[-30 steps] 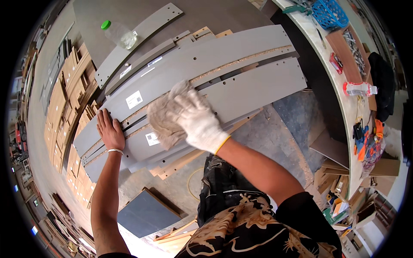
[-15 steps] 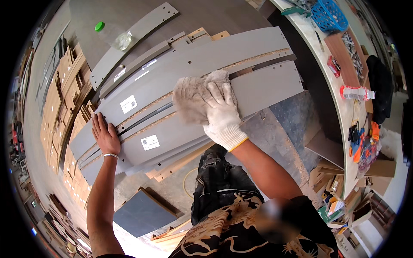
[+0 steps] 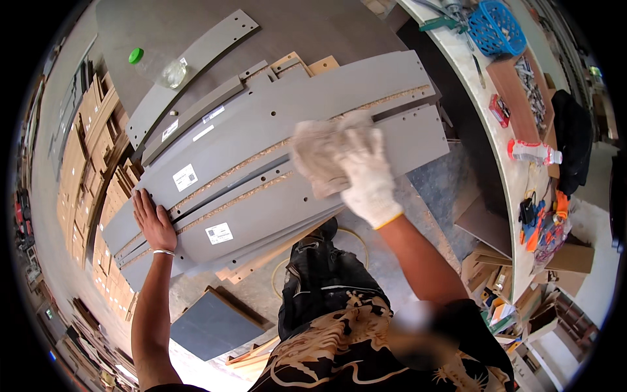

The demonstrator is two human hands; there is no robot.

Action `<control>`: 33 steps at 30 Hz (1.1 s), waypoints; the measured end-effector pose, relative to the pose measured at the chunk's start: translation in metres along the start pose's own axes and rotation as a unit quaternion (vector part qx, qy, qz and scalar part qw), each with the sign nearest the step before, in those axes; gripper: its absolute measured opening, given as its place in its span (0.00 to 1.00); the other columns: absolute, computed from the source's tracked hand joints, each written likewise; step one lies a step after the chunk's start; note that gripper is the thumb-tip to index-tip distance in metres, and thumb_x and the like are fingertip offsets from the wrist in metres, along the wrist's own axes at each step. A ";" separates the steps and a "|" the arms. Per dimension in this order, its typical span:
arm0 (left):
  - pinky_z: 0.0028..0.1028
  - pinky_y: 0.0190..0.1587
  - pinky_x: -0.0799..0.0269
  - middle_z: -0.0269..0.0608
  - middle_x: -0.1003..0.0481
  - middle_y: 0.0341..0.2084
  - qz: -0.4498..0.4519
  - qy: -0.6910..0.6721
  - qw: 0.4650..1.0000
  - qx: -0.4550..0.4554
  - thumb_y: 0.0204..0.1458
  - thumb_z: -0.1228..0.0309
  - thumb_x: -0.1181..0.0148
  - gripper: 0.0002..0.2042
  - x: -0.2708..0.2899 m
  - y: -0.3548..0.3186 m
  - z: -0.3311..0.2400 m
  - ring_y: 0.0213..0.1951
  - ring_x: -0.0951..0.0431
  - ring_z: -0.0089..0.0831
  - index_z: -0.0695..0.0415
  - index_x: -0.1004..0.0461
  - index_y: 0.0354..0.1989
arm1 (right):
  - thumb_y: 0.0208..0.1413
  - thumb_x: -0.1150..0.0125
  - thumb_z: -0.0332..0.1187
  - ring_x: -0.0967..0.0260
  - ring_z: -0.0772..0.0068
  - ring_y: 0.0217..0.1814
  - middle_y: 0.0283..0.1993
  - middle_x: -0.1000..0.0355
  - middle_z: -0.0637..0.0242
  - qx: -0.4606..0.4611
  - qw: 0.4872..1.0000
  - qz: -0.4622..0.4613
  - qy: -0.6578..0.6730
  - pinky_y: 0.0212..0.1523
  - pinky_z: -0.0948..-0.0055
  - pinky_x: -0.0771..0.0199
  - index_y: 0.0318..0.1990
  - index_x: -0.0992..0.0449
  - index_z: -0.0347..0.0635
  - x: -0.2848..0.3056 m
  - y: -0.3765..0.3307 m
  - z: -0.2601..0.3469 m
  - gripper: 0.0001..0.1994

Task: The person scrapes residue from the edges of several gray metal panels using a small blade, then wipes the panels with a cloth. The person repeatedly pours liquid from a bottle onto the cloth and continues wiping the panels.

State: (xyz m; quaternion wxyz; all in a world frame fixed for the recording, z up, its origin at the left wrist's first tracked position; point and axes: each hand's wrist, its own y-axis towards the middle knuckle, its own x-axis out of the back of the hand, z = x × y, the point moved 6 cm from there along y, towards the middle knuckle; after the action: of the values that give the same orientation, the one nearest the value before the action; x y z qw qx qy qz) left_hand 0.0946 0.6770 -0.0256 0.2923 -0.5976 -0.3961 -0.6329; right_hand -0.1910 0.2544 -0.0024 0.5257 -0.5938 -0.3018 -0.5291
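Grey panels [image 3: 261,215] with dark holes, grooves of bare chipboard and white labels lie in front of me, slanting up to the right. My left hand [image 3: 155,223], bare with a white band at the wrist, rests flat on their left end with its fingers stretched out. A white knitted glove covers my right hand [image 3: 369,186]. It presses a greyish-beige cloth [image 3: 318,157] onto the panels right of their middle. The cloth and gloved fingers are somewhat blurred by motion, and the cloth covers part of the grooves.
A clear bottle with a green cap [image 3: 136,56] lies on the far left of the dark board. On the right, a bench [image 3: 522,196] bears a blue basket [image 3: 496,29], a box of hardware [image 3: 529,91] and a plastic bottle [image 3: 532,152]. Stacked wooden strips [image 3: 78,189] stand leftward.
My right hand has slid the cloth rightward along the panels. My left hand stays flat on the left end. The whole view has shifted slightly.
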 end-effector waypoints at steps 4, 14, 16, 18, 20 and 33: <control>0.47 0.79 0.64 0.48 0.50 0.79 0.008 -0.005 1.000 -0.003 0.67 0.62 0.60 0.31 0.005 0.006 -0.010 0.80 0.55 0.46 0.56 0.49 0.79 | 0.64 0.42 0.38 0.46 0.63 0.81 0.73 0.33 0.64 -0.107 0.986 -0.124 0.038 0.82 0.43 0.66 0.68 0.28 0.51 0.003 0.002 -0.045 0.25; 0.47 0.79 0.67 0.49 0.51 0.79 0.022 -0.018 0.999 0.014 0.67 0.61 0.61 0.31 0.016 0.005 -0.019 0.80 0.56 0.47 0.57 0.48 0.79 | 0.58 0.38 0.41 0.49 0.54 0.82 0.73 0.34 0.59 0.017 0.996 -0.041 0.074 0.84 0.42 0.69 0.70 0.32 0.45 0.006 -0.006 -0.034 0.32; 0.46 0.80 0.67 0.49 0.51 0.79 0.016 -0.014 1.000 0.008 0.68 0.61 0.61 0.31 0.012 0.006 -0.021 0.80 0.56 0.46 0.57 0.49 0.79 | 0.58 0.38 0.40 0.51 0.53 0.83 0.75 0.37 0.59 0.036 0.991 -0.029 0.129 0.83 0.46 0.67 0.70 0.32 0.45 0.001 0.003 0.007 0.31; 0.45 0.80 0.66 0.48 0.51 0.79 0.024 -0.023 0.999 0.005 0.68 0.60 0.61 0.31 0.012 0.007 -0.024 0.80 0.56 0.46 0.56 0.49 0.79 | 0.55 0.37 0.39 0.54 0.52 0.84 0.77 0.40 0.60 0.052 0.985 0.006 0.167 0.83 0.50 0.63 0.69 0.31 0.44 -0.006 0.009 0.080 0.32; 0.45 0.80 0.66 0.48 0.51 0.79 0.021 -0.017 1.000 0.008 0.69 0.60 0.61 0.31 0.015 0.009 -0.020 0.80 0.56 0.46 0.56 0.49 0.79 | 0.44 0.28 0.36 0.49 0.48 0.82 0.73 0.34 0.54 0.177 0.962 -0.011 0.206 0.84 0.48 0.62 0.69 0.29 0.49 0.001 0.019 0.111 0.39; 0.50 0.78 0.58 0.47 0.53 0.80 0.075 0.207 0.946 0.237 0.71 0.52 0.62 0.32 0.010 -0.009 -0.024 0.79 0.53 0.48 0.52 0.52 0.80 | 0.41 0.22 0.27 0.54 0.33 0.81 0.76 0.40 0.50 -0.064 0.965 -0.104 0.231 0.78 0.47 0.44 0.68 0.28 0.48 0.017 -0.020 -0.188 0.40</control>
State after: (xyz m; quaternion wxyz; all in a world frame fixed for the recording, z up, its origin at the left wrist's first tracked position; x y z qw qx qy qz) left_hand 0.0733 0.6622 -0.0162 0.5476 -0.3943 -0.4198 -0.6069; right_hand -0.2628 0.0788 -0.0013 0.4840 -0.4531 -0.1975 -0.7221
